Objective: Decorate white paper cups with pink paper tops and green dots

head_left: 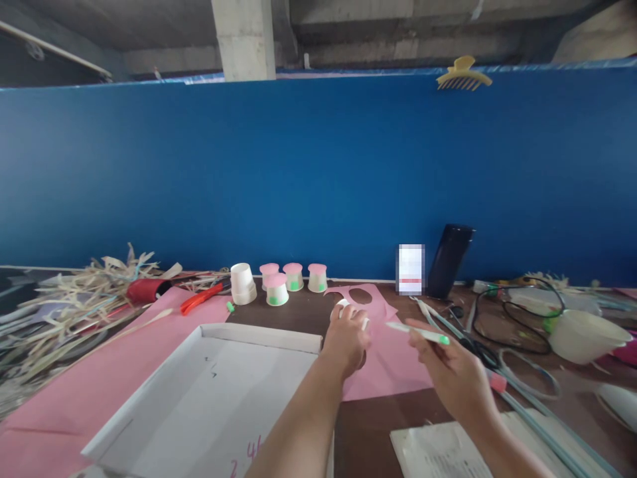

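Observation:
My left hand (347,340) is closed over a small white paper cup (343,305) that stands upside down on a pink paper sheet (393,358) with round holes cut in it. My right hand (448,372) grips a white pen with a green cap (421,332), its tip pointing left toward the cup. Behind them stand several small cups with pink tops (293,275) and a stack of plain white cups (242,283).
A shallow white cardboard box (209,392) lies front left on a large pink sheet (60,405). Dry straw (64,299), a red roll and an orange cutter (202,299) are left. Scissors, cables, a white bowl (582,335), a dark bottle (450,260) and papers sit right. A blue wall rises behind.

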`<state>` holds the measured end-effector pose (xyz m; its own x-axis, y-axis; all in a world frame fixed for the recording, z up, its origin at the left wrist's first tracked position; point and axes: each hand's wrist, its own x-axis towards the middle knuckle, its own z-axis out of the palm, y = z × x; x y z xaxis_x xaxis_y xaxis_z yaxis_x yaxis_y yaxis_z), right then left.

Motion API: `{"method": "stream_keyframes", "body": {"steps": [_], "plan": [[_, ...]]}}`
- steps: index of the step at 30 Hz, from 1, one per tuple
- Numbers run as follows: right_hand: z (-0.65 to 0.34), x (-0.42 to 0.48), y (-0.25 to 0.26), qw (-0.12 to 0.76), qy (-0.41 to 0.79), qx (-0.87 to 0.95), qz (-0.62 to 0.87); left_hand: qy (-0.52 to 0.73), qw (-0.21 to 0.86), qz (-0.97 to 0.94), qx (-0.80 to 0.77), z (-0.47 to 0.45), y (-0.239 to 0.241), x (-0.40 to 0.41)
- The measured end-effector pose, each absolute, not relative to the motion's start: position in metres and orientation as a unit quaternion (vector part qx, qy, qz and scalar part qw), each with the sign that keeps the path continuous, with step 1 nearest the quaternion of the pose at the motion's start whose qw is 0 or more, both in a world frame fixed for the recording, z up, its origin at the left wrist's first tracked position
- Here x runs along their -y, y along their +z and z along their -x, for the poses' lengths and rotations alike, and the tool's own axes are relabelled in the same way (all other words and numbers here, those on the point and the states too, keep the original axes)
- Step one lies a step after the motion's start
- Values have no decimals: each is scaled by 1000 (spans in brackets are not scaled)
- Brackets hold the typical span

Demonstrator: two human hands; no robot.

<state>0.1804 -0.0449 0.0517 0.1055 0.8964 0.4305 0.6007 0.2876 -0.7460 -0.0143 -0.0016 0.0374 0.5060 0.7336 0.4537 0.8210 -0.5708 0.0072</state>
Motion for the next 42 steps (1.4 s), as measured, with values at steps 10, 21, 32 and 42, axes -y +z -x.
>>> {"method": "stream_keyframes", "body": {"steps": [10,21,32,42], "plan": [[-232,19,55,425,13,578,696,-385,111,713,575,22,42,3],[-244,11,43,289,29,613,735,-434,7,542,720,51,30,-13],[-245,12,40,217,20,620,754,-367,137,540,745,45,32,-7],[-241,11,31,175,5,620,765,-344,142,530,762,43,36,-4]]}}
